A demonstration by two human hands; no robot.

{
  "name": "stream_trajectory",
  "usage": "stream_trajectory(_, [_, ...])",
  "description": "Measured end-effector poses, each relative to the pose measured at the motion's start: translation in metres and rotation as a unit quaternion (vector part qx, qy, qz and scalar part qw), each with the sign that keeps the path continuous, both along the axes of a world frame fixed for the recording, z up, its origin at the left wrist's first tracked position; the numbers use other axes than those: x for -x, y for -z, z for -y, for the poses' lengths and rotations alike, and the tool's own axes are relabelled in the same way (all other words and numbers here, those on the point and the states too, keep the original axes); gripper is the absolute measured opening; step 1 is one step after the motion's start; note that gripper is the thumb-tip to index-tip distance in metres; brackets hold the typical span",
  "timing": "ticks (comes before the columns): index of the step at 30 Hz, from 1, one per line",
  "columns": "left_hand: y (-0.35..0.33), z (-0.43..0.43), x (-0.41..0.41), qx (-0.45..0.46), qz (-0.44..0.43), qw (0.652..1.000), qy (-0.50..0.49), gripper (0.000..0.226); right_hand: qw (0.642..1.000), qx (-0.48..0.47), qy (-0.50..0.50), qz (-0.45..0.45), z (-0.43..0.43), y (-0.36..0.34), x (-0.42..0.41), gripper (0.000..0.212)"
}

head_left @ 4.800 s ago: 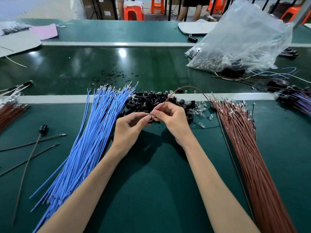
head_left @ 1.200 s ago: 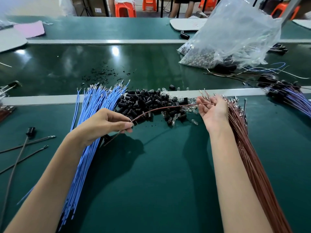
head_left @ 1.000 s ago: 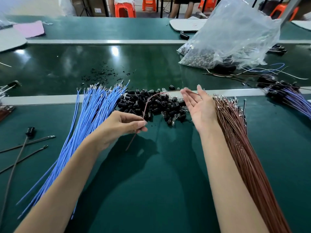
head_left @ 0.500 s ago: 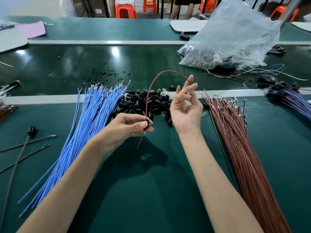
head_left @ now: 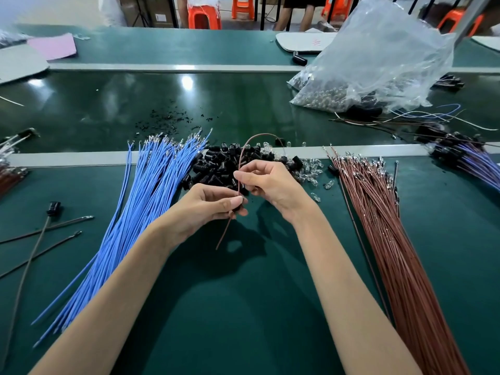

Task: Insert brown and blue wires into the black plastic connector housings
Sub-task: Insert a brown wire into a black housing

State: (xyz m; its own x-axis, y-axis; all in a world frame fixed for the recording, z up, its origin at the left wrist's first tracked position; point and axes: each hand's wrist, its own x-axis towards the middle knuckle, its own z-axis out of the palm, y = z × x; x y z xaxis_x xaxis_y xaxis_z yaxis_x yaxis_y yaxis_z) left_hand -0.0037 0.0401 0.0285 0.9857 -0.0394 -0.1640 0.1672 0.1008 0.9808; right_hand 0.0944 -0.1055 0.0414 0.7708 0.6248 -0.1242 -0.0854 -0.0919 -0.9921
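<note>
1. Between my two hands runs one brown wire (head_left: 244, 155). My left hand (head_left: 208, 207) pinches it between thumb and forefinger. Something small and dark sits under the thumb tip. I take it for a black housing (head_left: 239, 208), though most of it is hidden.
2. Just up and to the right of that, my right hand (head_left: 270, 185) has its fingers curled and nips the same wire where it rises. From there the wire arches away from me and comes down behind the right hand. Its other end hangs loose below the left hand, near the green mat (head_left: 243, 307).
3. I judge the wire light, thin and springy, since it holds its arch by itself. Pushed from far back it would likely buckle, so I would grip it close behind the metal tip. I cannot make out that tip here. The housing looks small, hard and smooth, so it could easily slip or roll. I would hold it by its sides and leave the opening free.
4. Just beyond both hands lies the pile of housings (head_left: 216, 166), with small clear bulbs (head_left: 311, 171) scattered along its right edge.
5. Left of the left hand the blue wires (head_left: 151, 190) fan out, metal tips pointing away from me. Right of the right hand the brown wires (head_left: 378, 212) lie the same way. A blue wire is what I expect to need after this one.
6. Well beyond the right hand a clear plastic bag (head_left: 378, 58) slumps on the far belt. A few loose dark wires (head_left: 54, 226) lie far to the left.
</note>
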Motion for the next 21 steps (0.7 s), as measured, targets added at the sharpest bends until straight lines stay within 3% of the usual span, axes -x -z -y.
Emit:
stream_trajectory(8, [0.0, 0.007, -0.003, 0.014, 0.008, 0.999, -0.038, 0.03, 0.993, 0.047, -0.105, 0.002, 0.023, -0.006, -0.008, 0.016])
stream_trajectory(13, [-0.005, 0.009, 0.0, -0.011, -0.007, 1.0, 0.004, 0.026, 0.995, -0.064, 0.002, -0.075, 0.017, -0.009, -0.011, 0.014])
stream_trajectory(18, [-0.006, 0.014, -0.003, 0.015, 0.005, 0.998, -0.057, 0.028, 0.998, 0.02, -0.053, -0.02, 0.02, -0.009, -0.008, 0.011])
stream_trajectory(21, [-0.008, 0.013, -0.002, 0.007, -0.003, 0.999, -0.033, 0.029, 0.993, -0.081, 0.024, -0.086, 0.02, -0.013, -0.012, 0.013])
